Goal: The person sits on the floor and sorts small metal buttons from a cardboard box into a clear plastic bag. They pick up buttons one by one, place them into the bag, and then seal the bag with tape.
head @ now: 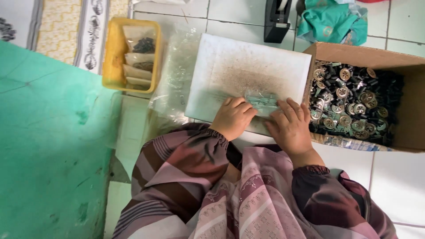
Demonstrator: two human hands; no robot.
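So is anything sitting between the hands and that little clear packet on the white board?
Nothing visible. The left hand and right hand both already rest on the small clear packet, pressing it against the white board. The cardboard box lies off to the right.

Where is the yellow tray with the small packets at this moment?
In the head view the yellow tray sits on the floor at upper left, left of the white board and the clear plastic bags, beside the green mat.

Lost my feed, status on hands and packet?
Left hand and right hand press small clear packet flat on white board. Cardboard box of buttons beside right hand.
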